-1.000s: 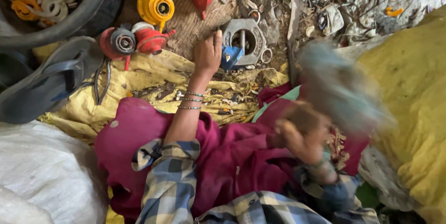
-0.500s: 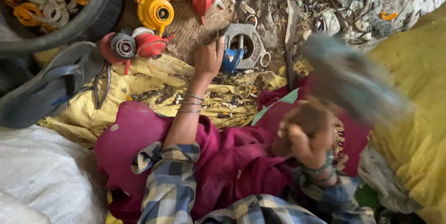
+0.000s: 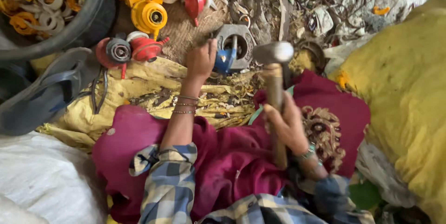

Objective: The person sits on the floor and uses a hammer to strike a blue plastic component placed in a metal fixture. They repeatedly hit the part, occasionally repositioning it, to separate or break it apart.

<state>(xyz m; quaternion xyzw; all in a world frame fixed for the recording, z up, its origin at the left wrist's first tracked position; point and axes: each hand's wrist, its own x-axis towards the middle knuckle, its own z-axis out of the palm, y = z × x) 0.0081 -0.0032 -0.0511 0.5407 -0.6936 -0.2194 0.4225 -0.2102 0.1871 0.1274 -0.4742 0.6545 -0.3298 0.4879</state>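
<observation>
Hammer [image 3: 274,84], a raised blur half a second ago, now sharp, its head low beside the metal block.
Yellow sack [image 3: 399,89] at the floor's right edge; black tub [image 3: 88,15] at its far-left corner. Grey metal block [image 3: 234,47] lies mid-floor on debris. Right hand [image 3: 288,124]: grip closed round the wooden handle. Left hand [image 3: 200,59]: fingers curled on the small blue part [image 3: 224,60] against the block.
</observation>
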